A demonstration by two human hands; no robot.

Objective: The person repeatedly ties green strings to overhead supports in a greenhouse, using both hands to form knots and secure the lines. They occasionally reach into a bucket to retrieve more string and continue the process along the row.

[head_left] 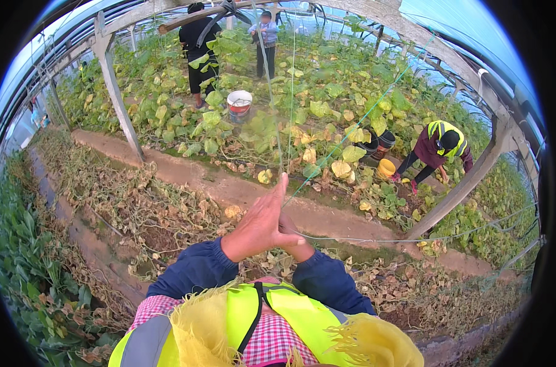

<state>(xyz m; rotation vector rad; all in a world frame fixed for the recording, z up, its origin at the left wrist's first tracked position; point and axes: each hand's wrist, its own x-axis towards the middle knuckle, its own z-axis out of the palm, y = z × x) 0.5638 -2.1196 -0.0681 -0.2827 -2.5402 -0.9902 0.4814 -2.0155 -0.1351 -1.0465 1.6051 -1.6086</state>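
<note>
My left hand (258, 221) is raised in front of my chest, fingers straight and pointing away, thumb spread to the right. Behind it, my right hand (299, 244) is mostly hidden, with the wrist side showing. A pale twine (275, 124) hanging from above runs down to the left fingertips. From the upper right, a taut green twine (358, 125) comes down to the hands and disappears behind the left fingers. Another thin line (374, 240) stretches rightward from beside the left thumb. The twine's hold inside the hands is covered.
Yellowing vines (321, 110) grow beyond a bare soil ridge (190, 176); withered vines (167, 215) lie nearer. Concrete posts (117, 91) (466, 183) stand on both sides. A white bucket (239, 102) and yellow bucket (386, 168) sit among plants. A person (436, 147) bends at right; two others stand behind.
</note>
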